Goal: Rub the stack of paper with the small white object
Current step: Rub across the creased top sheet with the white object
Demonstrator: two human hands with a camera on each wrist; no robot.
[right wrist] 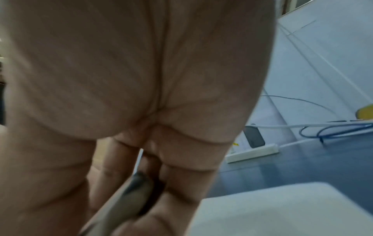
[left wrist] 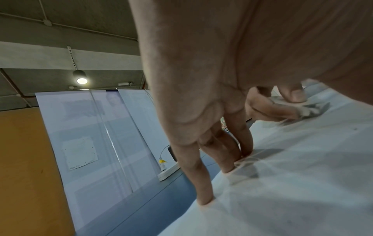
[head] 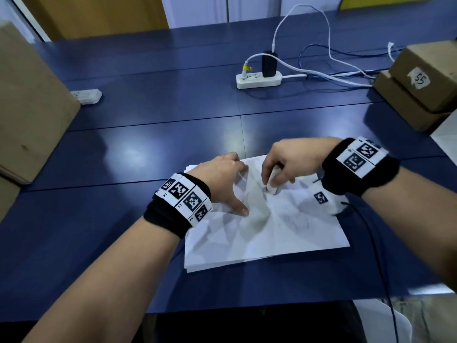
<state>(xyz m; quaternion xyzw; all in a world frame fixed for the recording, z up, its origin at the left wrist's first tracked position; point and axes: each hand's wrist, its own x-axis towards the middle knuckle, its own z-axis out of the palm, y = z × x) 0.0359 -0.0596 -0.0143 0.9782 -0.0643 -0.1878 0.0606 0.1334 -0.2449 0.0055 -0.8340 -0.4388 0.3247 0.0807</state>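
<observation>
From the head camera, your left hand (head: pixel 223 180) lies spread on the stack of paper (head: pixel 267 231), fingers straight and wide, thumb tip pressed down near the middle of the top sheet. Your right hand (head: pixel 291 160) pinches the small white object (head: pixel 272 183) between thumb and curled fingers, its lower end touching the paper just beside the left hand. The stack sits on the blue table (head: pixel 123 144), near its front edge, with faint grey marks across the top sheet. Farther back lies a white power strip (head: pixel 258 80) (a black adapter plugged in), and cardboard boxes (head: pixel 420 78) stand at the far right.

From the left wrist, your straight fingers (left wrist: pixel 203 175) press their tips onto the paper's edge (left wrist: pixel 282 191); beyond them the other hand holds the white object (left wrist: pixel 308 110) against the sheet.

From the right wrist, the picture is blurred: your palm (right wrist: pixel 131 79) fills it, fingers curled round a smudged pale object (right wrist: pixel 121 202), paper (right wrist: pixel 282 210) below.
</observation>
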